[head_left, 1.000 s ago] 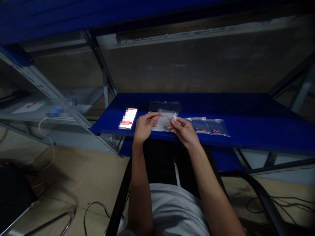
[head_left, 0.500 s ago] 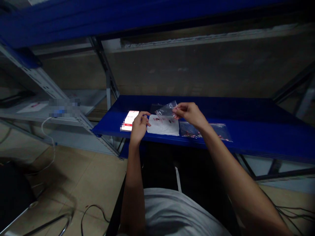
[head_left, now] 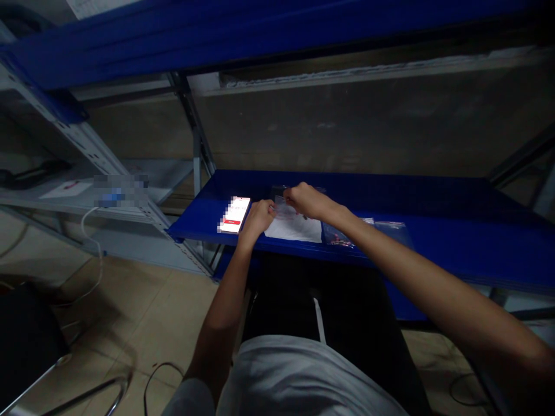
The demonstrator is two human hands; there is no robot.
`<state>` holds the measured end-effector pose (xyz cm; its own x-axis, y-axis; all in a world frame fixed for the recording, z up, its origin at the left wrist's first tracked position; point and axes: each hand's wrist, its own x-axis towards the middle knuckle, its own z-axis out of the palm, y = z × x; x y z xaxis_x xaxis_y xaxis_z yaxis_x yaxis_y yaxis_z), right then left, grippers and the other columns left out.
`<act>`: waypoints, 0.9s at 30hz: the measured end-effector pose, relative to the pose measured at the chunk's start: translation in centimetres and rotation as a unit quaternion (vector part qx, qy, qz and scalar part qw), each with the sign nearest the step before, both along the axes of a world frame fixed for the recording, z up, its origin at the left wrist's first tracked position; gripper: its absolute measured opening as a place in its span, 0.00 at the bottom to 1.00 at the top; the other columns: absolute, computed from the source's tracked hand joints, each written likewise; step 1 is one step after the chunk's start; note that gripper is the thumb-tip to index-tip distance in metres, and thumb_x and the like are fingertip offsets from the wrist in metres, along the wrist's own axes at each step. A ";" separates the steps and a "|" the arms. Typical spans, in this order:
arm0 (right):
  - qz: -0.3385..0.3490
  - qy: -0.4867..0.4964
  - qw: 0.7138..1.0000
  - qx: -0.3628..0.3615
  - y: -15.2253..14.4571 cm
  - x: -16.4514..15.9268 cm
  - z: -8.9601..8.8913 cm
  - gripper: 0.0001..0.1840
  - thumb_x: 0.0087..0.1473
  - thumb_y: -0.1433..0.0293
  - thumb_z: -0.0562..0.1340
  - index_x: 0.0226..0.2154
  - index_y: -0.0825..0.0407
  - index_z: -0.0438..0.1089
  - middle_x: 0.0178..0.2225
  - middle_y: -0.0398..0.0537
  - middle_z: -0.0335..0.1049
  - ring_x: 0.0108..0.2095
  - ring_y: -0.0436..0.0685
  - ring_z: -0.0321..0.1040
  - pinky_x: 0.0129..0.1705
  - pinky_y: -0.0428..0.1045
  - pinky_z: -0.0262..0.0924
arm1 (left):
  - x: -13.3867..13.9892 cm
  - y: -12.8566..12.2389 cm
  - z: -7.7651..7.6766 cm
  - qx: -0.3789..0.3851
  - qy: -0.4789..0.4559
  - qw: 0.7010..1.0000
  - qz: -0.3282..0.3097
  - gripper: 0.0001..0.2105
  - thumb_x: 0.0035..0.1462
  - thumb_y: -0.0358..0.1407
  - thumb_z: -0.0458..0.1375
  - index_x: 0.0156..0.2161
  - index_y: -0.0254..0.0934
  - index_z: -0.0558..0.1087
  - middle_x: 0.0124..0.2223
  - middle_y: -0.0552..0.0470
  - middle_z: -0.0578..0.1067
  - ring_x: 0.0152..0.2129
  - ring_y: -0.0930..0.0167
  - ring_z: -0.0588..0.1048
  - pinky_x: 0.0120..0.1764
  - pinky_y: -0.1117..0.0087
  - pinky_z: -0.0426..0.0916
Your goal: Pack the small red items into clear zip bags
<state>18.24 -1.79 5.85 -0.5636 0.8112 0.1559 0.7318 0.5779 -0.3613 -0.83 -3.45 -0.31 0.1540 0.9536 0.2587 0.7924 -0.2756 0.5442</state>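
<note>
A small clear zip bag [head_left: 281, 205] is stretched between my hands above a white sheet [head_left: 295, 230] that lies on the blue shelf [head_left: 433, 205]. My left hand [head_left: 259, 218] is closed with its fingertips at the bag's left edge. From the right, my right hand [head_left: 306, 198] bends down over the sheet, fingers pinched at the bag's upper part. Small dark and pink items [head_left: 302, 216] show just below the right hand. Right of the sheet lies a clear bag of small pink pieces [head_left: 339, 238], partly covered by my right forearm.
A lit phone [head_left: 235, 215] lies left of the sheet. Another clear bag [head_left: 392, 231] is right of my forearm. A metal rack post [head_left: 93, 147] and a grey shelf [head_left: 169, 173] stand at the left. A blue beam [head_left: 260, 34] crosses overhead.
My right hand has moved left and turned downward, bringing the small bag over to my left hand. The left hand has shifted right and closed at the bag's edge. The view shifted slightly.
</note>
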 end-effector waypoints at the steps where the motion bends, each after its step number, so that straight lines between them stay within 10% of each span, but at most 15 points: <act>1: -0.001 -0.013 1.000 -0.004 -0.1 -0.1 0.2 0.13 0.59 0.83 0.58 0.30 0.54 0.74 0.18 0.42 0.67 0.15 0.47 0.57 0.25 0.48 0.48 | 0.1 -0.1 0.1 -0.007 0.005 1.000 0.005 0.13 0.60 0.25 0.58 0.45 0.33 0.82 0.42 0.41 0.84 0.39 0.63 0.80 0.46 0.67 0.71; 14: -0.003 -0.139 0.990 -0.033 0.2 -0.7 1.9 0.10 0.65 0.74 0.60 0.45 0.57 0.77 0.31 0.54 0.77 0.23 0.52 0.69 0.28 0.48 0.53 | 0.8 -1.3 0.8 -0.044 0.028 0.998 0.021 0.13 0.63 0.26 0.57 0.46 0.34 0.83 0.46 0.40 0.84 0.45 0.61 0.81 0.49 0.66 0.72; 27: 0.003 -0.036 0.999 0.025 1.3 1.5 0.1 0.10 0.63 0.73 0.62 0.45 0.54 0.78 0.33 0.52 0.78 0.31 0.55 0.71 0.34 0.49 0.53 | 0.1 -0.3 -0.4 -0.022 -0.007 1.000 0.019 0.14 0.62 0.24 0.56 0.46 0.33 0.82 0.45 0.40 0.84 0.42 0.62 0.81 0.49 0.66 0.72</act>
